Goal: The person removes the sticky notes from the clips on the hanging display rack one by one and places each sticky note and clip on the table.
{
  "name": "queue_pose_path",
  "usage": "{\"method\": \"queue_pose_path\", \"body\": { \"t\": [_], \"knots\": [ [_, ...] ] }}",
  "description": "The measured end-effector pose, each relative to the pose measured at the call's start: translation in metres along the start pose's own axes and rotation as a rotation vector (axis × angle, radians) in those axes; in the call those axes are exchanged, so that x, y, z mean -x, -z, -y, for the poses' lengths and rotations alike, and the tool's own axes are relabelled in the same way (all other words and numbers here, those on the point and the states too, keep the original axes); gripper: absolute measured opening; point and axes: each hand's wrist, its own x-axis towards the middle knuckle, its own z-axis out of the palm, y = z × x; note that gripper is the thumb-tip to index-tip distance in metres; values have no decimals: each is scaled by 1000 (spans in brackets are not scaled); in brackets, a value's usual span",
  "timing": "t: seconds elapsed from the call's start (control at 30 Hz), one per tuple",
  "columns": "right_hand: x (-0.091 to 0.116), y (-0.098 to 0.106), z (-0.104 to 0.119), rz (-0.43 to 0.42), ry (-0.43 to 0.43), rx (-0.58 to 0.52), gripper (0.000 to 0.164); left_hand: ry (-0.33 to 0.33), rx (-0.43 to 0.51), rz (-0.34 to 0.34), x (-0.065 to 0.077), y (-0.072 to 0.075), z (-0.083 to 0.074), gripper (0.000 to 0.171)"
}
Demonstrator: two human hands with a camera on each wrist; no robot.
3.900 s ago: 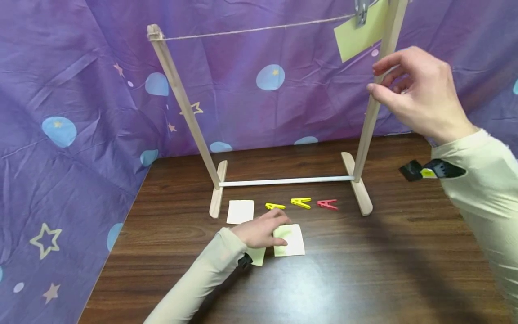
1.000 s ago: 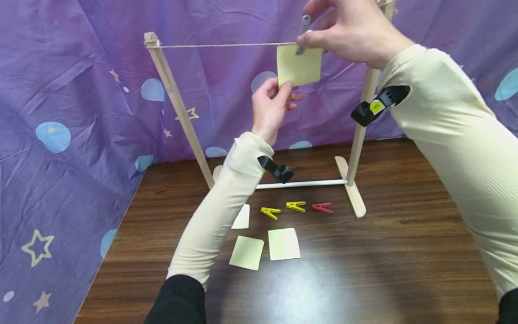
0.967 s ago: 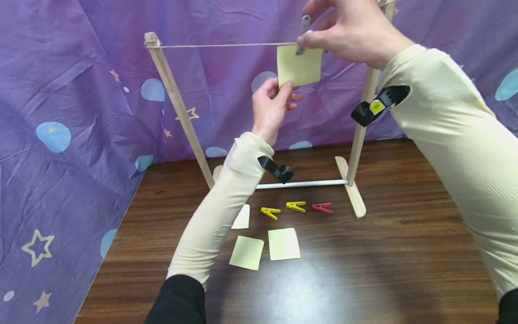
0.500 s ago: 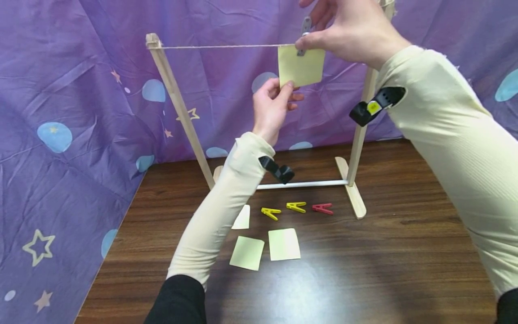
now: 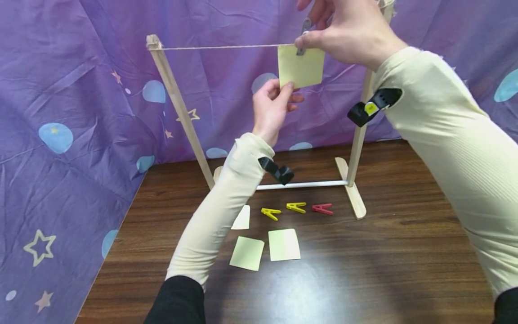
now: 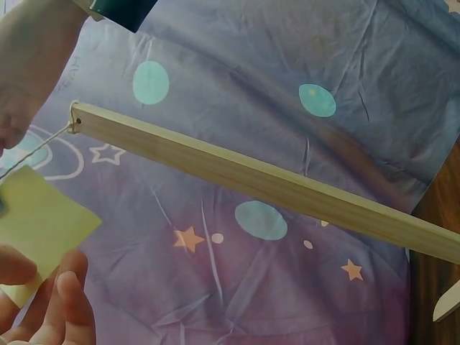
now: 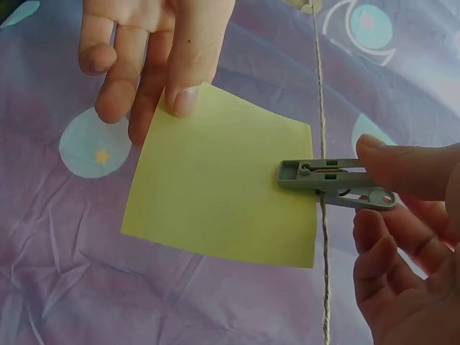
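Note:
A yellow sticky note [image 5: 301, 67] hangs from the twine [image 5: 226, 47], held at its top edge by a grey clothespin [image 7: 323, 176]. With thumb and fingers, my right hand [image 5: 350, 33] pinches the handle end of that clothespin. The clothespin's jaws lie across the twine and the note's edge in the right wrist view. Lower down, my left hand [image 5: 272, 105] holds the note's bottom corner, thumb in front and fingers behind. The left wrist view shows the note [image 6: 47, 223] with the left fingers at its lower edge.
A wooden frame [image 5: 182, 110] carries the twine. On the brown table [image 5: 364, 270] lie two yellow clothespins [image 5: 296, 207], a red clothespin [image 5: 322, 208], two pale yellow notes [image 5: 247, 253] and a white note [image 5: 242, 218] partly behind the left sleeve. A purple curtain [image 5: 97, 90] hangs behind.
Since the earliest frame, my left hand has risen from the table to the note, and my right hand has taken the clothespin. The note hangs farther from the right post. Recently, little has moved.

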Motion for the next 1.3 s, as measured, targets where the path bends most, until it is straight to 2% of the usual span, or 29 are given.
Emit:
{"method": "queue_pose_path", "body": {
  "t": [0.23, 0.5, 0.83, 1.0, 1.3],
  "knots": [
    [-1, 0, 0, -29, 10, 8, 26, 18, 12, 0, 0, 2, 0, 11],
    [-1, 2, -1, -97, 5, -99, 21, -14, 34, 15, 1, 4, 2, 12],
    [0, 6, -2, -134, 20, -115, 19, -11, 14, 8, 1, 9, 3, 6],
    [0, 9, -1, -131, 11, -98, 17, -3, -1, 3, 0, 11, 3, 10],
    [1, 19, -2, -140, -29, 21, 10, 3, -15, -6, -1, 15, 3, 12]
  ]
}}
